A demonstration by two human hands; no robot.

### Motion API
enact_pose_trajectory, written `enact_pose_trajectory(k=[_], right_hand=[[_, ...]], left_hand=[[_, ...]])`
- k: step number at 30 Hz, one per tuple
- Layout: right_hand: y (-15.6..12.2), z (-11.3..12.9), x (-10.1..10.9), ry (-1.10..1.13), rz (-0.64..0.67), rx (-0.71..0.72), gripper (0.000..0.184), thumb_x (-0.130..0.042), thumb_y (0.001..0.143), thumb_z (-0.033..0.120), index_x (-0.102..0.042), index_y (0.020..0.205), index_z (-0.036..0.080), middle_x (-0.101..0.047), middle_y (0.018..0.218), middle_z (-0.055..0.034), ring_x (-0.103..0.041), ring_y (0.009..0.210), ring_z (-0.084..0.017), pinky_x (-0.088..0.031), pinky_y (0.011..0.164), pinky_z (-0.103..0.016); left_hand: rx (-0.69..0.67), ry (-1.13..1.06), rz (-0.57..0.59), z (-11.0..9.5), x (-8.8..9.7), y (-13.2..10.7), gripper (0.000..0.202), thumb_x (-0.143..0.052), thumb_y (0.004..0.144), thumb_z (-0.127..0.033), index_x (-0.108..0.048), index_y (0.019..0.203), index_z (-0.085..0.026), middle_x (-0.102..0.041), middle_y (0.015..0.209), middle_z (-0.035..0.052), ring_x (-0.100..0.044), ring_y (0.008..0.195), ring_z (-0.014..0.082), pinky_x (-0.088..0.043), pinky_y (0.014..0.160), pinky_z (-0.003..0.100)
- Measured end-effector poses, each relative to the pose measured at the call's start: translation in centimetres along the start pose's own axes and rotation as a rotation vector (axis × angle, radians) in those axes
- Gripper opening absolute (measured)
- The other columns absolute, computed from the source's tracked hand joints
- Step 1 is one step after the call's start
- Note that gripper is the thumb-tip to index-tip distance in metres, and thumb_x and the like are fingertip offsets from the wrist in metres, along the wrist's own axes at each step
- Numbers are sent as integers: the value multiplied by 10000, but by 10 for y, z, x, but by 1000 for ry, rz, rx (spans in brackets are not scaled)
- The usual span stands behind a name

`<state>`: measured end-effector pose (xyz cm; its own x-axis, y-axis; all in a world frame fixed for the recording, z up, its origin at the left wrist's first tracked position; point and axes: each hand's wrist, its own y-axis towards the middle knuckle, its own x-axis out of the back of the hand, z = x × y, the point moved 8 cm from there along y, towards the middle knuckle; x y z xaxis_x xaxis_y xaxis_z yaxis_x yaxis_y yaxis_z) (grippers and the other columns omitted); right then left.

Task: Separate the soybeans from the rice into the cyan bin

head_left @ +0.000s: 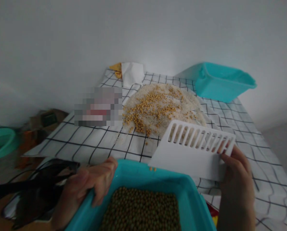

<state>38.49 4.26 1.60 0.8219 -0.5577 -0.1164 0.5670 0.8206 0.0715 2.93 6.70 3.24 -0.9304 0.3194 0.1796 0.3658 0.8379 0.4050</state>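
My left hand (95,181) is closed over the left rim of a turquoise plastic bin (131,173), fingers curled inside it. Small round beans (141,208) cover the bin's floor. In my right hand (237,165) is a white slotted plastic panel (184,157), gripped at its right end and tilted. Its lower left edge lies by the bin's far rim, where a few yellow beans (153,169) show against the inner wall. Beyond it, yellow soybeans (145,109) are scattered over a spread heap of pale rice-like grain (189,102).
A checked cloth (85,144) covers the table. At the back right stands another turquoise bin (218,83). A white paper or bag (132,73) lies at the back; a blurred-out item (97,107) is at left. A green basin (1,144) stands low at far left.
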Motion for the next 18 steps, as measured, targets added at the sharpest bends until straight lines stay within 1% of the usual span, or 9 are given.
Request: enact_pose_trajectory(k=[3, 5, 8, 10, 12, 13, 14, 16, 18], right_hand=[[6, -5, 8, 75, 6, -9, 215, -726, 729, 289, -784, 930, 240, -789, 873, -45, -737, 960, -320, -520, 826, -399], [8, -7, 12, 104, -32, -6, 230, -743, 728, 282, -781, 953, 251, -793, 927, -35, -737, 997, -307, -521, 860, -391], [4, 0, 5, 86, -57, 44, 220, -758, 771, 262, -779, 989, 268, -801, 1033, -27, -722, 1107, -287, -500, 964, -378], [0, 4, -9, 70, 15, 48, 196, -743, 834, 276, -774, 1028, 283, -799, 1130, -32, -702, 1187, -294, -477, 1050, -404], [-3, 2, -21, 50, 97, 19, 221, -737, 877, 305, -768, 1096, 295, -783, 1226, -42, -692, 1225, -305, -473, 1092, -434], [-4, 0, -23, 32, 131, 6, 253, -744, 884, 319, -766, 1135, 296, -775, 1256, -51, -692, 1229, -309, -479, 1099, -442], [-4, -2, -24, 9, 160, -4, 296, -751, 886, 329, -762, 1180, 294, -768, 1281, -61, -691, 1236, -312, -483, 1108, -445], [-3, -7, -23, -38, 218, -6, 371, -754, 894, 336, -745, 1263, 292, -755, 1320, -75, -685, 1258, -315, -484, 1127, -445], [-3, -11, -19, -66, 253, -1, 425, -734, 917, 334, -712, 1341, 305, -737, 1365, -76, -674, 1289, -314, -482, 1145, -449]], left_hand=[[21, -141, -6, -2, -1, 2, 605, -212, 1095, -349, -428, 549, -203, -471, 469, -47, -450, 447, 135, -402, 706, 385], [21, -146, -4, -2, -3, 3, 610, -209, 1098, -360, -424, 549, -202, -473, 466, -49, -453, 446, 137, -426, 769, 389], [12, -146, -26, -3, -4, 4, 617, -207, 1099, -369, -418, 544, -202, -466, 457, -49, -440, 431, 136, -448, 772, 386], [-5, -137, -48, -5, -1, 5, 617, -208, 1099, -360, -410, 538, -201, -441, 445, -47, -426, 425, 138, -456, 729, 383], [-20, -106, -4, -8, 1, 7, 622, -207, 1104, -367, -420, 542, -204, -460, 444, -46, -447, 430, 141, -467, 712, 383], [-23, -80, 66, -9, -2, 8, 633, -199, 1108, -384, -441, 551, -207, -498, 453, -46, -481, 440, 142, -479, 725, 385], [-30, -56, 127, -10, -3, 9, 644, -188, 1112, -401, -458, 560, -210, -533, 466, -46, -514, 452, 143, -488, 745, 387], [-32, -26, 189, -10, -3, 9, 656, -163, 1117, -410, -474, 574, -213, -573, 488, -43, -556, 472, 143, -493, 767, 387], [-31, -25, 160, -10, -1, 9, 657, -150, 1119, -393, -466, 572, -211, -566, 484, -42, -558, 469, 140, -492, 770, 383]])
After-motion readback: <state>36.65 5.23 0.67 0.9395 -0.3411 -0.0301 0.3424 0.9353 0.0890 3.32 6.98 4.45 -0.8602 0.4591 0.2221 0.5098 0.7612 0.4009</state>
